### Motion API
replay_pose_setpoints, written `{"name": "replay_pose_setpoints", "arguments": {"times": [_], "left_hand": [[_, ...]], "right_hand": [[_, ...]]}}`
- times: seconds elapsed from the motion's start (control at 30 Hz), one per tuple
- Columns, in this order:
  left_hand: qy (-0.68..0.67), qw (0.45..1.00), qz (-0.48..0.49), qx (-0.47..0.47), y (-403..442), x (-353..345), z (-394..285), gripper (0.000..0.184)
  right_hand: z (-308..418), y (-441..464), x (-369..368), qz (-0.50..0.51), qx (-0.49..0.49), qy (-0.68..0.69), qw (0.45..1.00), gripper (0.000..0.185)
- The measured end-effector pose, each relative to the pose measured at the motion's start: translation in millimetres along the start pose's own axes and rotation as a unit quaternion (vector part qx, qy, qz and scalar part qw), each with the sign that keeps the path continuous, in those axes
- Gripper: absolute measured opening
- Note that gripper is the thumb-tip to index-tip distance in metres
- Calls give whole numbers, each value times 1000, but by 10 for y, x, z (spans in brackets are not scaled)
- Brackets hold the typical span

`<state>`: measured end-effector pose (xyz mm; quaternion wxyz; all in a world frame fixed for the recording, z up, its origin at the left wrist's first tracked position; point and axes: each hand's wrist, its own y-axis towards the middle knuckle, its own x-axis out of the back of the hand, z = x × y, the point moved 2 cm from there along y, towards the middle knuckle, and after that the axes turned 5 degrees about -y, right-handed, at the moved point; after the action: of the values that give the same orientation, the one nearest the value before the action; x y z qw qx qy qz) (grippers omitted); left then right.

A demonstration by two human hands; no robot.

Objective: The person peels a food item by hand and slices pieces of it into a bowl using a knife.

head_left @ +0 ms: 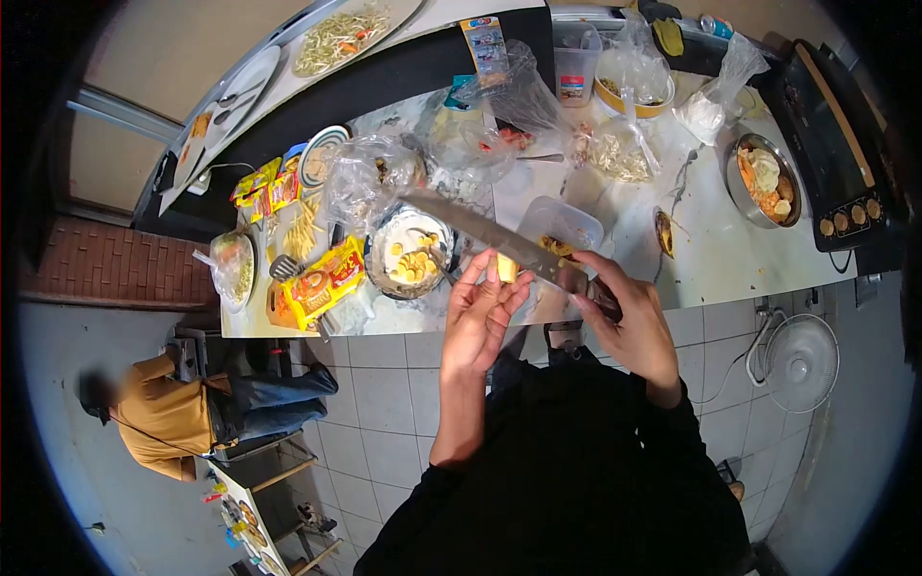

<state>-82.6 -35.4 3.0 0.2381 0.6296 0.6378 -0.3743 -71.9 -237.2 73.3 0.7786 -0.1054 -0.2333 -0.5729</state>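
Observation:
My left hand [482, 312] pinches a short yellow piece of food [506, 269], which looks like banana, upright between its fingertips. In my right hand [629, 322] is the handle of a large knife [480, 233], its long blade pointing to the upper left, right beside the yellow piece. Left of my left hand stands a metal bowl [373, 274] with white cream, yellow slices and a spoon. Behind the knife lies a clear plastic container [588, 223] with dark and yellow bits inside. A dark-spotted peel [664, 232] rests on the marble counter to the right.
Yellow noodle packets [327, 283] lie at the counter's front left. Plastic bags [370, 182] crowd the back. A steel bowl of cut food [764, 182] stands beside a black oven [836, 144]. A fan [802, 365] is on the floor; another person [182, 413] is at lower left.

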Motion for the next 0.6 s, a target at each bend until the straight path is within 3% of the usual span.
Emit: {"name": "replay_pose_setpoints", "arguments": {"times": [0.07, 0.17, 0.6], "left_hand": [[-7, 1000, 11, 3, 1, 26, 46, 39], [12, 999, 29, -6, -29, -171, 15, 42], [9, 1000, 24, -3, -84, -189, 83, 42]], "right_hand": [[6, -23, -11, 24, -8, 19, 999, 51], [-7, -56, -93, 35, 130, 0, 991, 61], [-69, -101, -124, 26, 161, -66, 984, 65]]}}
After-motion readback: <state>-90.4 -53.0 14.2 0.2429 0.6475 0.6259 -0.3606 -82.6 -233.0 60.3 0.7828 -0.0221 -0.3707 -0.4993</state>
